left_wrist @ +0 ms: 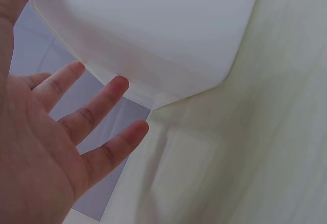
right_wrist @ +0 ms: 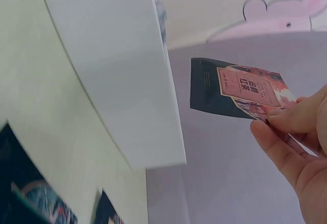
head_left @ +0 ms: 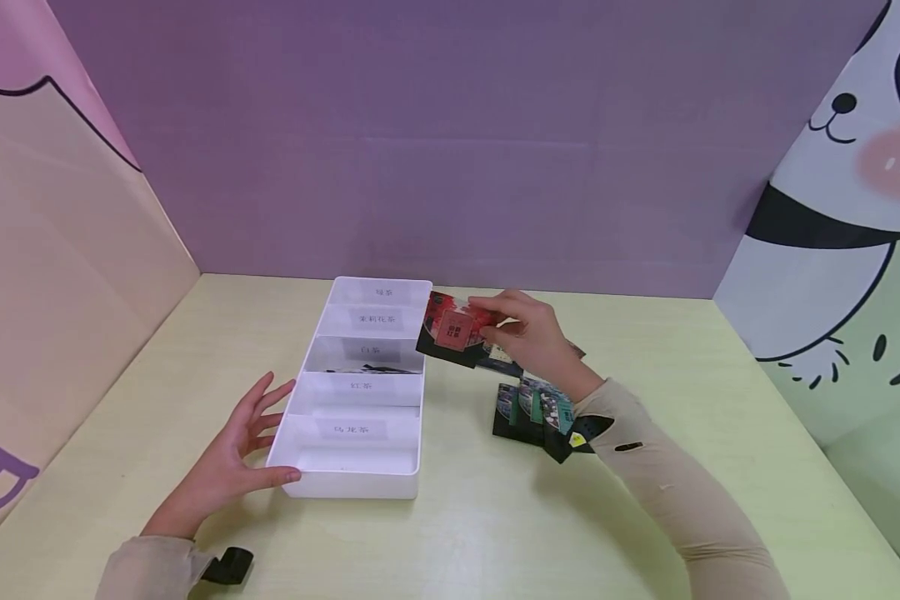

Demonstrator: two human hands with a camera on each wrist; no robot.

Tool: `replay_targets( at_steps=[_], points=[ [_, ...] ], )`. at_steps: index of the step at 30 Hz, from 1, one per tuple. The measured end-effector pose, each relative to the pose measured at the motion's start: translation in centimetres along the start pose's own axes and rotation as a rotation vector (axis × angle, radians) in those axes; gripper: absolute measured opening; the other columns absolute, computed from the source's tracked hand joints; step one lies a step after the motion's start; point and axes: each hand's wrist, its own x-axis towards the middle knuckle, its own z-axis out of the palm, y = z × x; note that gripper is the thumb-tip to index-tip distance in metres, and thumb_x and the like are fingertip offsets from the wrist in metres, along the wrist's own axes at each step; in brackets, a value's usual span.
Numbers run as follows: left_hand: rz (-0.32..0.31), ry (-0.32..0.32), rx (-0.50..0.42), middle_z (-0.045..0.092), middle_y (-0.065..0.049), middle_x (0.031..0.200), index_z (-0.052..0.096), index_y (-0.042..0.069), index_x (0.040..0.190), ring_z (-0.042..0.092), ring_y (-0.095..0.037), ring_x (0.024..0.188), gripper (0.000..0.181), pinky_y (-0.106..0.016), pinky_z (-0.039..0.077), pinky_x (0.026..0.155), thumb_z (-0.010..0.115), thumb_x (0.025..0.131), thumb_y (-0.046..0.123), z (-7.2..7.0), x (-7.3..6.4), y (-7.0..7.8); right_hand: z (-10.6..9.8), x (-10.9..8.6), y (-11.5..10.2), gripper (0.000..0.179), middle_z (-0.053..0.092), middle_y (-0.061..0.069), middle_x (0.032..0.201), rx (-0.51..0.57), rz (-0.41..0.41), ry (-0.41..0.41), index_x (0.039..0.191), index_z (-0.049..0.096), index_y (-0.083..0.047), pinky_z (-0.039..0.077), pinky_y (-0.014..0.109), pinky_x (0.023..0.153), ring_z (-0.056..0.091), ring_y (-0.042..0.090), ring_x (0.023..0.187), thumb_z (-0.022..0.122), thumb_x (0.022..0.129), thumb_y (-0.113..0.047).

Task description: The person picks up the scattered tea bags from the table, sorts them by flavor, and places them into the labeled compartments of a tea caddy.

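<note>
My right hand (head_left: 532, 337) pinches a red-and-black tea packet (head_left: 448, 332) by one edge, between thumb and fingers. The packet hangs at the right rim of a long white box (head_left: 352, 486), level with its rear half; in the right wrist view the red printed label (right_wrist: 249, 88) faces the camera. My left hand (head_left: 228, 458) is at the box's near left corner, fingers spread along the left side and thumb at the front edge. In the left wrist view its fingertips (left_wrist: 120, 83) lie right by the white wall. The box has several labelled compartments; dark packets (head_left: 378, 368) lie in the middle one.
Several dark packets with green labels (head_left: 532, 412) lie overlapping on the pale table (head_left: 465, 542), right of the box. More packets (head_left: 499, 362) show partly under my right hand. A purple panel (head_left: 450, 167) stands behind, with printed side panels left and right.
</note>
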Motion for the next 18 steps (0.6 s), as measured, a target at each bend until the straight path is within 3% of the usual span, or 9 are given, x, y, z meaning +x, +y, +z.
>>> replay_targets(
  at_steps=[10,18],
  points=[
    [0.001,0.000,-0.004,0.035,0.019,0.154,0.007,0.008,0.160,0.052,0.003,0.118,0.122,-0.012,0.042,0.092,0.080,0.066,-0.020,0.0,0.0,0.0,2.5,0.1,-1.5,0.041,0.065,0.012,0.094,0.079,-0.231,-0.017,0.120,0.067,0.008,0.059,0.029,0.070,0.065,0.024,0.084,0.073,0.080,0.016],
    [-0.003,0.005,0.006,0.035,0.021,0.153,0.007,0.007,0.160,0.052,0.004,0.118,0.122,-0.012,0.042,0.091,0.080,0.066,-0.019,0.1,0.1,0.0,5.1,0.0,-2.7,0.039,0.065,0.013,0.095,0.098,-0.333,-0.082,0.118,0.068,0.007,0.058,0.026,0.071,0.067,0.022,0.085,0.073,0.080,0.015]
  ],
)
